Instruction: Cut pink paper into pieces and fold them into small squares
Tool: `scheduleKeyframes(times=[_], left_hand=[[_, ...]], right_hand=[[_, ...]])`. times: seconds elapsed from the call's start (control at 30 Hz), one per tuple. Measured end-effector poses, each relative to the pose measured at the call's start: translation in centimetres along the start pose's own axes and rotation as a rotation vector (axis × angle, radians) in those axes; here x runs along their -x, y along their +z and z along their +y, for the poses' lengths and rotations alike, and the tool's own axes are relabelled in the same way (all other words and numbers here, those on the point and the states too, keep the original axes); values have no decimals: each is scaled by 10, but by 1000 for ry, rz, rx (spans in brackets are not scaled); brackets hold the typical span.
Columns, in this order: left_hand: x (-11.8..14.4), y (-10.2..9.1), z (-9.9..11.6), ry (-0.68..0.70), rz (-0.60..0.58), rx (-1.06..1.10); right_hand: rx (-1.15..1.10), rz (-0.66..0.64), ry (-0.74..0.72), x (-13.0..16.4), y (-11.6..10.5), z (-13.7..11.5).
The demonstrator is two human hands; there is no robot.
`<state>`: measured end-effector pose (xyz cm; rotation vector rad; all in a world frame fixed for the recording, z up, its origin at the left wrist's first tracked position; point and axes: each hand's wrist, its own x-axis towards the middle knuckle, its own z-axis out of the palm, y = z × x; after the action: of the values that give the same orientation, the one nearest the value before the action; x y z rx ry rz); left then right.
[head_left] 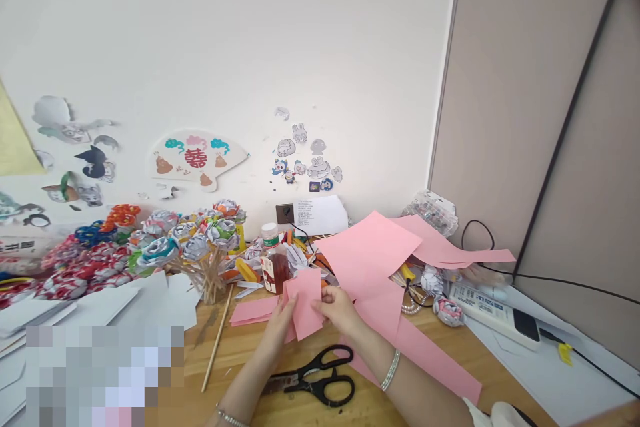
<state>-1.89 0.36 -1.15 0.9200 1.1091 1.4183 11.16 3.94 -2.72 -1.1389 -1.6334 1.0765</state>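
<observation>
Between my hands stands a small stack of pink paper pieces point(307, 303), their edges not quite lined up. The fingers of my left hand point(281, 321) close on its left side, while my right hand point(338, 307) pinches the right edge. Black-handled scissors point(320, 373) lie below my hands on the wooden table point(200, 360), partly under my left forearm. More pink strips point(253, 311) rest just left of the stack. Large pink sheets point(370, 247) spread out behind and to the right of my right hand.
A brown-filled bottle point(275, 260) stands behind my hands. Paper flowers on sticks point(200, 240) crowd the back left, above white paper sheets point(120, 300). A thin wooden stick point(217, 337) lies on the left. A power strip point(493, 313) with cables sits on the right.
</observation>
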Motion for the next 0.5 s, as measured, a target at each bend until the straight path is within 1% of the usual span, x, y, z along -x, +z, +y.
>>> scheduleKeyframes(times=[0.07,0.1,0.2,0.27,0.3,0.37,0.43,0.5], left_hand=[[4,4,-4,14,-66,-47],[5,5,-6,28,-74,-80],[4,4,-7,71,-22,-157],[2,2,-5,85,-11,-175],[0,1,-4,111,-13,-195],[-3,-2,-3,219,-25,-275],[-6,-3,-5,360,-58,-388],[-8,-4,-11,441,-129,-493]], right_hand=[[-10,11,-38,5,4,-2],[10,21,-75,8,5,-3],[156,73,-209,15,7,-5],[213,129,-246,16,6,-7],[204,156,-249,16,5,-7],[134,172,-262,17,4,-10],[60,124,-321,18,2,-13],[43,63,-415,21,0,-18]])
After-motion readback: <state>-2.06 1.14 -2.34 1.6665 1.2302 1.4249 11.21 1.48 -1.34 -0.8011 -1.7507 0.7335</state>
